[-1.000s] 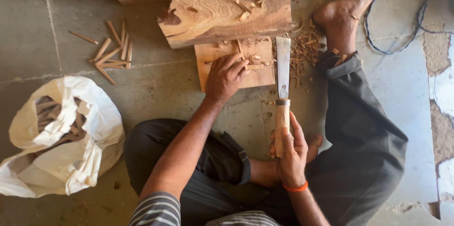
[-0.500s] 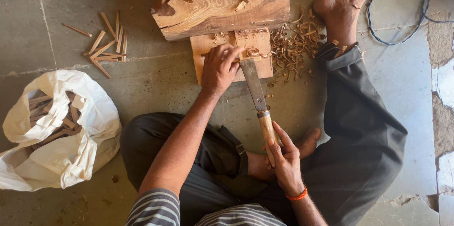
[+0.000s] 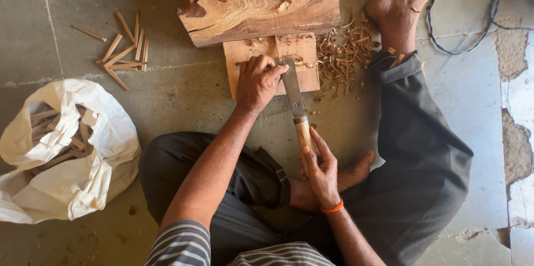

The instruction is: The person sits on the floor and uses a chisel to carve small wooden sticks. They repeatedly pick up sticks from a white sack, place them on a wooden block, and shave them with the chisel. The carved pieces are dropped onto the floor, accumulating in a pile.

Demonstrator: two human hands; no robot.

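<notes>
A grey concrete floor [image 3: 183,93] carries everything. Just beyond the left hand [image 3: 258,79] a small pale wooden board [image 3: 245,57] lies flat on it, and past that a thick rough timber block [image 3: 261,1]. To the right of that hand, curled wood shavings [image 3: 342,52] are heaped near a bare foot [image 3: 395,10]. Well to the hand's left, a loose scatter of thin wooden sticks [image 3: 119,54] lies on the concrete; nearer the person on that side sits a white sack [image 3: 83,182] holding more sticks. Far beyond the right hand [image 3: 320,171], a dark cable [image 3: 473,43] loops across the cracked slab.

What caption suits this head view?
Seated on the floor, right hand holds a knife; left hand steadies wood on a block.
</notes>
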